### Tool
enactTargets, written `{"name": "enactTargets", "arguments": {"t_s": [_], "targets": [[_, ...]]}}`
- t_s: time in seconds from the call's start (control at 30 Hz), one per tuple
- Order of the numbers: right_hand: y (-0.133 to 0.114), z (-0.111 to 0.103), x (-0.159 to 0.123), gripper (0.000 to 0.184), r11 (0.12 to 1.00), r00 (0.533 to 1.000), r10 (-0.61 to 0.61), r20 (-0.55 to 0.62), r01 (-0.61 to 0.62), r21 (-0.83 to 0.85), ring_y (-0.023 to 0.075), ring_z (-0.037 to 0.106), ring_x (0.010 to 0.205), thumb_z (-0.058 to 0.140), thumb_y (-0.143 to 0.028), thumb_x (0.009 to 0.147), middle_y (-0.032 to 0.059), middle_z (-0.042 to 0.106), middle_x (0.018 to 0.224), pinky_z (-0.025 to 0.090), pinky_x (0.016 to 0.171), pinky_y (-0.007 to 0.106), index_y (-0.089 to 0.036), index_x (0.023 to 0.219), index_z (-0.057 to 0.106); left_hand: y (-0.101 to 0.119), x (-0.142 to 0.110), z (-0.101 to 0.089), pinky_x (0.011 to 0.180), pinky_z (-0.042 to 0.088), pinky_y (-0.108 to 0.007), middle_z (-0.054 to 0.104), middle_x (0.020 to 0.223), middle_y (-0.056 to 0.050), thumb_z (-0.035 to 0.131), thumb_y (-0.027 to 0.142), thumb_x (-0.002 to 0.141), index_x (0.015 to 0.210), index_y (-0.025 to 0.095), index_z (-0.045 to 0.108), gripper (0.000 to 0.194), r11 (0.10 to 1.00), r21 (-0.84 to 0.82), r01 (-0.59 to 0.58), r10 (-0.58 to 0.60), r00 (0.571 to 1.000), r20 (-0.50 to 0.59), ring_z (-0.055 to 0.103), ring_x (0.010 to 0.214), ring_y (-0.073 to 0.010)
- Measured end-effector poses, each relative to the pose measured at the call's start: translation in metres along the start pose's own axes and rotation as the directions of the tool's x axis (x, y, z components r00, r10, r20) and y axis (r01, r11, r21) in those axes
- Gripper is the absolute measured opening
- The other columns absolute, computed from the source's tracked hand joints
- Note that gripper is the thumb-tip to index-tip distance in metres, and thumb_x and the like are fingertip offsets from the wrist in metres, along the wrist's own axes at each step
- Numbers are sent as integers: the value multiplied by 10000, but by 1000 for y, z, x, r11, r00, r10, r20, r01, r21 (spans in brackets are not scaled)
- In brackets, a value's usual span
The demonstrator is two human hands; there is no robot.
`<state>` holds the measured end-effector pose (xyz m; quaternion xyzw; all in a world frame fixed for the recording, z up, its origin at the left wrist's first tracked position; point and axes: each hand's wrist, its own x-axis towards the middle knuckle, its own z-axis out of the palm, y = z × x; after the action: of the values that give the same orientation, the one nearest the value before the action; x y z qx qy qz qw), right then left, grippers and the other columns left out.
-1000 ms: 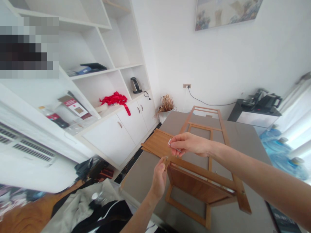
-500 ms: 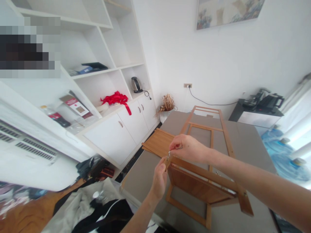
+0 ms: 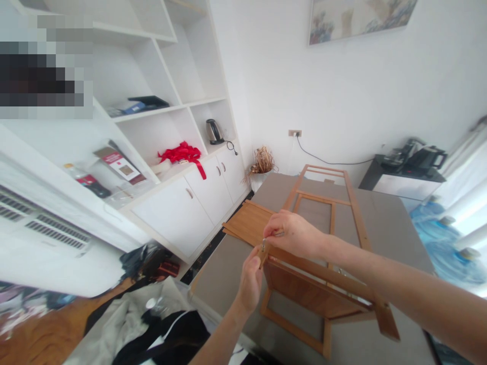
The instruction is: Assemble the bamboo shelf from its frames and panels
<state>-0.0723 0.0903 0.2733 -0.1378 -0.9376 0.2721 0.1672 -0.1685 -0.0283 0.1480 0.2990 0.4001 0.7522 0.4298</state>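
A wooden frame with a slatted panel (image 3: 304, 285) stands partly assembled on the grey table (image 3: 395, 238). My left hand (image 3: 251, 279) is closed around the near end of a wooden bar (image 3: 263, 256) of this frame. Pinched in my right hand (image 3: 291, 230) is a small bent metal key, apparently a hex key (image 3: 264, 242), with its short arm pointing down at a bolt in the bar's end. Whether the tip sits in the bolt head is too small to tell. Beneath and behind my hands lie wooden boards (image 3: 243, 220).
A taller wooden frame (image 3: 353, 213) rises toward the back of the table. Clothes (image 3: 125, 319) lie at the lower left. White shelves (image 3: 171, 106) line the left wall. Large water bottles (image 3: 460, 261) stand at the right, near a small cabinet (image 3: 403, 180) with a kettle (image 3: 428, 158).
My right hand has shifted very slightly left, and the metal key has turned a little over the bar's end. My left hand keeps its grip.
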Motion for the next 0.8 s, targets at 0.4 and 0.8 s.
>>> {"name": "enactTargets", "arguments": {"t_s": [0.4, 0.8], "targets": [[-11, -11, 2, 196, 972, 977, -85, 195, 124, -201, 121, 531, 703, 512, -191, 818, 21, 642, 791, 309, 571, 233, -184, 744, 693, 2, -1, 1, 849, 422, -355, 657, 1013, -86, 460, 341, 821, 1018, 134, 613, 325, 1000, 7, 13, -13, 1000, -12, 576, 977, -244], [-27, -19, 16, 194, 875, 907, -113, 406, 285, -392, 169, 604, 706, 524, -174, 833, 94, 687, 774, 336, 560, 251, -134, 732, 685, 2, -2, -1, 857, 421, -352, 670, 940, -79, 472, 345, 820, 962, 138, 639, 302, 1000, 30, 3, -2, 1000, -23, 585, 951, -235]]}}
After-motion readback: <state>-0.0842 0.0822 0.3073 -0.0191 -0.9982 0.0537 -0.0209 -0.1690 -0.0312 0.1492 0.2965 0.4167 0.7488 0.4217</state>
